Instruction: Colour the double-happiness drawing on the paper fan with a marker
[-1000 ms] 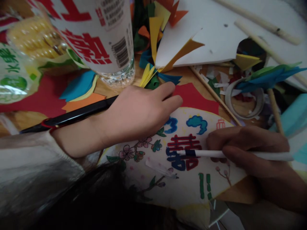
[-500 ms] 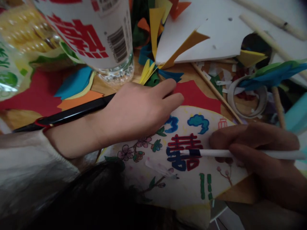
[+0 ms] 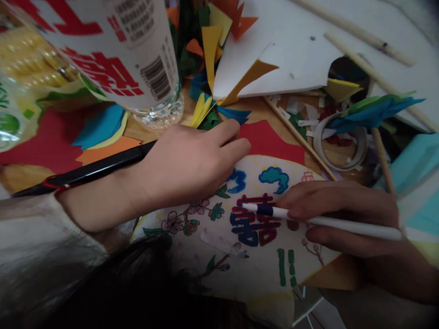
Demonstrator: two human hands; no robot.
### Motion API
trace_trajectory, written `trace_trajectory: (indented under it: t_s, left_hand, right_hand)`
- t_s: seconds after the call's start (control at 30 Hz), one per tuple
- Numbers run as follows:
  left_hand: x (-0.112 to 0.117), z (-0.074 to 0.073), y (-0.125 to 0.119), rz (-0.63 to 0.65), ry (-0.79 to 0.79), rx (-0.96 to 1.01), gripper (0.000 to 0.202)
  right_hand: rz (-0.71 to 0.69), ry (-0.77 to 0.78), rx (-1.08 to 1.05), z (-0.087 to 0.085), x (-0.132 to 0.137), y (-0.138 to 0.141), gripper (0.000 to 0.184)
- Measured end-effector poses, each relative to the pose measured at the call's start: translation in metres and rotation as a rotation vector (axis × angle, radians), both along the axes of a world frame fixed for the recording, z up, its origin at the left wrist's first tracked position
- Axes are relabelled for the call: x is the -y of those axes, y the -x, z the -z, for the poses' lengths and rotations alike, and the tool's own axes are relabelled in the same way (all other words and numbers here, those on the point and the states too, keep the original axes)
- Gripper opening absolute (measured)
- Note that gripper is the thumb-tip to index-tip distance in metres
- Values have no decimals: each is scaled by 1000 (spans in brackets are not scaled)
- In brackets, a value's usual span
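Note:
In my right hand is a white marker with a dark blue band, gripped between thumb and fingers. Its tip touches or hovers just over the red and blue Chinese character on a round-edged white drawing; contact cannot be made out. Flowers, blue clouds and green bars are also drawn there. My left hand lies palm down across the drawing's upper left edge, its visible fingers slightly apart and bent, the other fingers hidden. Under that forearm runs a long black stick-like thing.
A clear bottle with red lettering stands beyond my left hand, beside packaged corn. Coloured paper cut-outs, red paper, a tape roll, wooden sticks and a white board crowd the table's far side.
My right hand has shifted left, tilting the marker so its tip moves up and left on the character. The left hand stays on the drawing. The whole view has shifted slightly.

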State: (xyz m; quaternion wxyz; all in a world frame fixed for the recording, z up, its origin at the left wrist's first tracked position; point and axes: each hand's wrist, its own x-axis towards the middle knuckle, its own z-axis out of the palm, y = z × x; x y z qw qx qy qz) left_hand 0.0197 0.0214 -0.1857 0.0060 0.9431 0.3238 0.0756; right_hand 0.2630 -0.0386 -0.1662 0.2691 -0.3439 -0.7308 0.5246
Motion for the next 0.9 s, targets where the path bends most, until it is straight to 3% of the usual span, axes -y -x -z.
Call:
trace_trajectory:
  t_s: [0.1, 0.2, 0.37, 0.9]
  left_hand:
    - [0, -1, 0, 0, -6, -8, 28]
    - [1, -2, 1, -8, 2, -19, 29]
    - [1, -2, 0, -12, 1, -7, 29]
    - [0, 0, 1, -4, -26, 48, 25]
  right_hand:
    - [-128, -51, -56, 4, -2, 1, 15]
    - [-95, -26, -114, 10, 1, 1, 25]
    - [-158, -160, 19, 13, 6, 0, 28]
    - [-210, -178, 51, 13, 0, 0, 24]
